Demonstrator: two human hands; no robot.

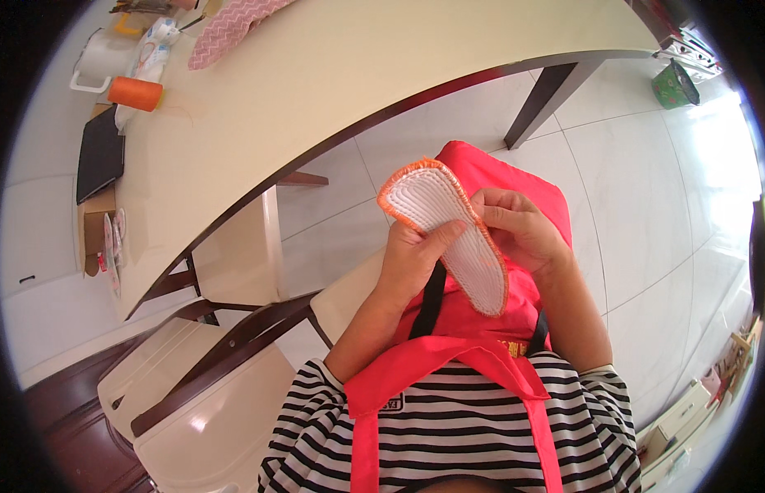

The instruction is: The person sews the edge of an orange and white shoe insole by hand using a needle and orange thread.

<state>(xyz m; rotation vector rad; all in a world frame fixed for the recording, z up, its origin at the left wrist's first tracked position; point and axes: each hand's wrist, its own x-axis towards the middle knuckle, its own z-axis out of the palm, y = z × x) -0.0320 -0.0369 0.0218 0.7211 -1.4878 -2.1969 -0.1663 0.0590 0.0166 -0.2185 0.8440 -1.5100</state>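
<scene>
A white quilted shoe insole (447,231), edged with orange stitching, is held over my lap above a red apron (505,166). My left hand (419,249) grips it at the waist, with the thumb lying across the white face. At the opposite edge, my right hand (512,222) has its thumb and forefinger pinched together against the orange border. Whether a needle or thread sits between those fingertips is too small to tell. The insole's broad end points up and to the left; its narrower end tilts down towards me.
A cream table (283,105) curves across the upper left, bearing a spool of orange thread (135,93), a white mug (102,58) and a pink patterned cloth (231,31). Cream chairs (216,419) stand at left. A green bin (673,86) is on the tiled floor (635,197).
</scene>
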